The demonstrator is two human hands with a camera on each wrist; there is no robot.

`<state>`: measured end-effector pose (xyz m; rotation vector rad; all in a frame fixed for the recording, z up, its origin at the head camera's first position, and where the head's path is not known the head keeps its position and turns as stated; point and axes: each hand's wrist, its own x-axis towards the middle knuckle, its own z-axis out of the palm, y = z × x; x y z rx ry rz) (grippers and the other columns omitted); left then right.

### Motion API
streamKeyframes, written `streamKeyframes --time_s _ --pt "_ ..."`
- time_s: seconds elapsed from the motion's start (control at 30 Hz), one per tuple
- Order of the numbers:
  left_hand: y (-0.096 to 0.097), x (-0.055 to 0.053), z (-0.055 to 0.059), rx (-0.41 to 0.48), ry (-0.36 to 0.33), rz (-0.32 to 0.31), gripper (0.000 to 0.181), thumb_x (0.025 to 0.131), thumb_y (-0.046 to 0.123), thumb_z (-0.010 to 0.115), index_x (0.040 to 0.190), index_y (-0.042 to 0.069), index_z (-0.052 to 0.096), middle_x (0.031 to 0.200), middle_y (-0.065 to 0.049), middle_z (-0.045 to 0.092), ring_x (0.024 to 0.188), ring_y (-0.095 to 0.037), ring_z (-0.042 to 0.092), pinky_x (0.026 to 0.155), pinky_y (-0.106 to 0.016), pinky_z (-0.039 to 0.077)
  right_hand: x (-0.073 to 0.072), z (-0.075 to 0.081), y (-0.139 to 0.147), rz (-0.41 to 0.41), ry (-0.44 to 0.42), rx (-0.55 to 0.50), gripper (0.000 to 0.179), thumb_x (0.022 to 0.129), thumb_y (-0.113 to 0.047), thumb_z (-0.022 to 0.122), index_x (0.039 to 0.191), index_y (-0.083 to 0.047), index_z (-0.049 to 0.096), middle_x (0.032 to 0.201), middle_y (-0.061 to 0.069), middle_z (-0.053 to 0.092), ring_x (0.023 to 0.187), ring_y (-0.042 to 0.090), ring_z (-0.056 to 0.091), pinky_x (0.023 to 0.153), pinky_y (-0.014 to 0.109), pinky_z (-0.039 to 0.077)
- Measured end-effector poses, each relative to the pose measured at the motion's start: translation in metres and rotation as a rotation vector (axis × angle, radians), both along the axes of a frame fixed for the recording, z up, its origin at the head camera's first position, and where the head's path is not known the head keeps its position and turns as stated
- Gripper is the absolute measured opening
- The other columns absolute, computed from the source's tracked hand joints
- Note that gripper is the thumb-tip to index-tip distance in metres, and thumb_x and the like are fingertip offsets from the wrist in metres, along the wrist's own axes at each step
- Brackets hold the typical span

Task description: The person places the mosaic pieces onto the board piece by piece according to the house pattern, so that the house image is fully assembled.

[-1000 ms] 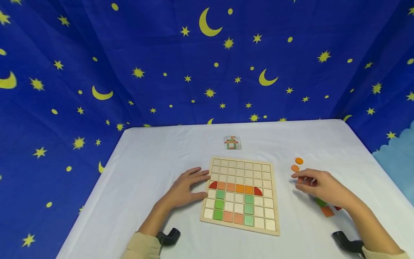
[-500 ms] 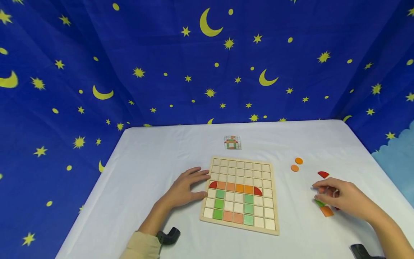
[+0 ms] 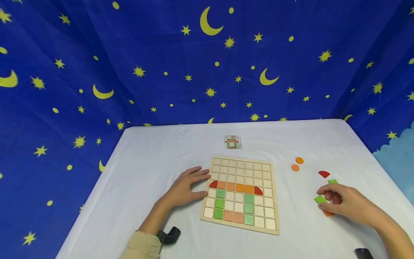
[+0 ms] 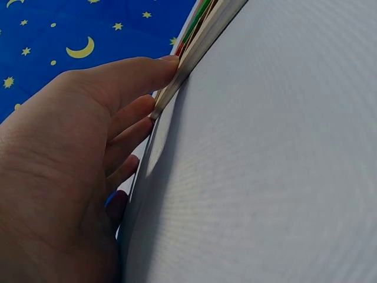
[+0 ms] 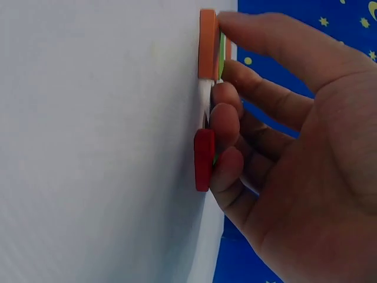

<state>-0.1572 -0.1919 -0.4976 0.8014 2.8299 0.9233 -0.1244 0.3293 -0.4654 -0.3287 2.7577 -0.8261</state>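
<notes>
A wooden grid board [image 3: 239,230] lies on the table with coloured tiles set in some cells. My left hand [image 3: 185,189] is spread beside it, thumb and fingertips touching its left edge; the left wrist view shows the thumb [image 4: 156,71] against the rim. To the right, my right hand [image 3: 349,201] has a green square tile [image 3: 320,199] between thumb and index finger, low over the table. An orange tile [image 5: 207,44] sits by the thumb and a red piece [image 5: 204,159] lies under the curled fingers. Another green tile [image 3: 332,181] shows just beyond the knuckles.
Two orange discs [image 3: 299,160] lie right of the board, with a red quarter-round piece [image 3: 324,174] nearer the hand. A small pattern card [image 3: 233,142] is behind the board. White cloth covers the table [image 3: 161,151]; a blue star-printed curtain [image 3: 174,54] stands around it.
My right hand has moved right and nearer, away from the discs, uncovering the red quarter-round piece, and has come to the green tile. The left hand stays at the board's edge.
</notes>
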Motion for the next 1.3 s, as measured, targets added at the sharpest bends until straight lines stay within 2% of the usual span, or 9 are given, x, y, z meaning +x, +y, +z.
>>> streamKeyframes --time_s 0.17,0.4,0.6,0.8,0.9,1.07,1.3 --pt "0.000 0.000 0.001 0.001 -0.002 -0.001 0.061 0.082 0.054 0.069 0.136 0.028 0.057 0.145 0.020 0.040 0.140 -0.011 0.024 0.109 -0.045 0.025 0.002 -0.001 -0.001 -0.003 0.037 -0.006 0.036 0.079 -0.034 0.080 0.105 -0.014 0.067 0.080 -0.002 0.052 0.067 0.008 0.045 0.056 0.024 0.036" --pt "0.000 0.001 0.001 0.006 0.005 -0.003 0.059 0.083 0.051 0.070 0.136 0.027 0.057 0.145 0.018 0.041 0.140 -0.013 0.024 0.109 -0.045 0.025 0.003 -0.005 -0.004 0.037 0.104 -0.016 0.033 0.078 -0.025 0.081 0.107 -0.017 0.068 0.078 -0.004 0.049 0.066 0.007 0.045 0.056 0.024 0.035" --pt "0.000 0.000 0.001 0.004 0.003 -0.006 0.059 0.083 0.050 0.070 0.136 0.027 0.057 0.145 0.018 0.042 0.140 -0.012 0.024 0.109 -0.044 0.025 0.002 -0.003 -0.008 0.051 0.070 -0.026 0.032 0.076 -0.017 0.081 0.104 -0.017 0.067 0.077 -0.002 0.048 0.067 0.008 0.045 0.056 0.024 0.037" --pt "0.001 0.001 0.002 0.005 0.000 -0.008 0.059 0.083 0.051 0.070 0.136 0.026 0.057 0.146 0.017 0.042 0.140 -0.012 0.024 0.109 -0.045 0.025 -0.001 -0.002 -0.013 0.042 0.043 0.020 0.032 0.075 -0.018 0.080 0.104 -0.018 0.068 0.077 -0.004 0.050 0.070 0.009 0.046 0.056 0.024 0.038" --pt "0.001 0.001 0.002 0.005 0.003 -0.010 0.059 0.083 0.051 0.070 0.136 0.026 0.057 0.146 0.017 0.042 0.140 -0.013 0.024 0.109 -0.045 0.024 -0.003 -0.002 -0.016 0.048 0.060 0.029 0.031 0.075 -0.019 0.080 0.104 -0.020 0.069 0.077 -0.006 0.051 0.070 0.009 0.046 0.057 0.024 0.038" --pt "0.001 0.001 0.002 0.011 0.006 -0.012 0.059 0.083 0.050 0.070 0.136 0.026 0.058 0.146 0.016 0.042 0.140 -0.013 0.024 0.109 -0.045 0.025 -0.006 -0.003 -0.023 0.093 0.103 -0.016 0.030 0.075 -0.018 0.081 0.102 -0.020 0.070 0.076 -0.008 0.052 0.068 0.008 0.047 0.056 0.024 0.038" --pt "0.002 0.001 0.003 0.011 -0.001 -0.006 0.059 0.083 0.048 0.071 0.135 0.026 0.058 0.145 0.016 0.043 0.140 -0.013 0.024 0.109 -0.046 0.025 -0.012 -0.003 -0.033 0.112 0.100 -0.009 0.031 0.074 -0.017 0.081 0.103 -0.023 0.070 0.080 -0.010 0.055 0.070 0.007 0.049 0.058 0.022 0.041"
